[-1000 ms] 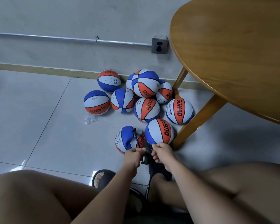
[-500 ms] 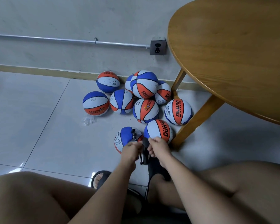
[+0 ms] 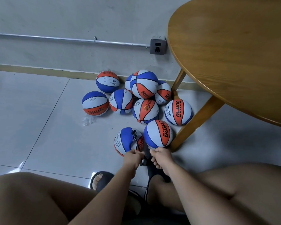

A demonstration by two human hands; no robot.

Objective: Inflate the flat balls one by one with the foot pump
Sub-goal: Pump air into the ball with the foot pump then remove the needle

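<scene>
A dented, half-flat blue, white and orange ball [image 3: 126,142] lies on the floor tiles with a black hose [image 3: 136,140] plugged into its top. The hose runs down to a black pump [image 3: 146,157] standing between my hands. My left hand [image 3: 133,157] grips the pump's handle on the left and my right hand [image 3: 160,157] grips it on the right, both with curled fingers. The pump's lower part is hidden behind my hands and right leg. A round, full ball [image 3: 158,133] sits just right of the flat one.
Several inflated balls [image 3: 145,111] are piled against the wall. A round wooden table [image 3: 234,54] overhangs on the right, its leg [image 3: 196,122] touching the nearest ball. A crumpled clear wrapper [image 3: 88,120] lies left of the pile. My sandalled left foot [image 3: 101,181] rests on the tiles.
Both hands rose slightly with the pump handle half a second ago and have come back down. The balls have not moved.
</scene>
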